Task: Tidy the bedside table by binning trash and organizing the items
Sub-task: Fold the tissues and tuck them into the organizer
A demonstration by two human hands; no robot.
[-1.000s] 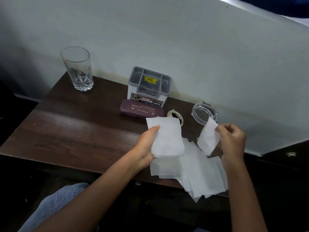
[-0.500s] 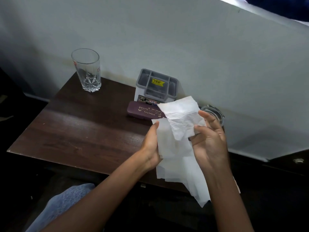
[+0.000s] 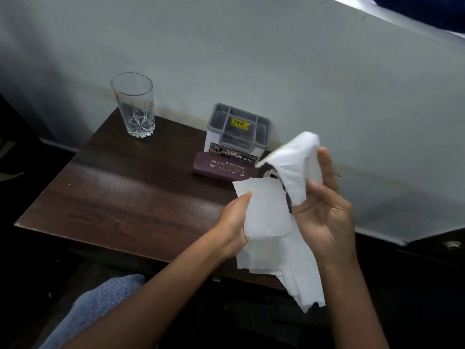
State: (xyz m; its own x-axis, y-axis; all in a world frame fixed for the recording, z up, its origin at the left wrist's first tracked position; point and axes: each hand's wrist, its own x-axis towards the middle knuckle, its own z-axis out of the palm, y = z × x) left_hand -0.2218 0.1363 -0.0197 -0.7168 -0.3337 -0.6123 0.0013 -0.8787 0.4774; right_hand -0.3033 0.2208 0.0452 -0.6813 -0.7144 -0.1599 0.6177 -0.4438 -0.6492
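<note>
Action centre-right: left hand [image 3: 232, 222] grips flat white tissue sheets [image 3: 266, 210], right hand [image 3: 324, 222] pinches a crumpled white tissue [image 3: 294, 162] just above.

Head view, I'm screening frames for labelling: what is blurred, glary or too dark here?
Head view: the right hand and the crumpled tissue it pinches are motion-smeared. Head view: the left hand, the flat tissue it holds, the drinking glass and the spectacle case lettering are sharp. Head view: soft sheen on the table; top right corner blown out; under the table near black.
</note>
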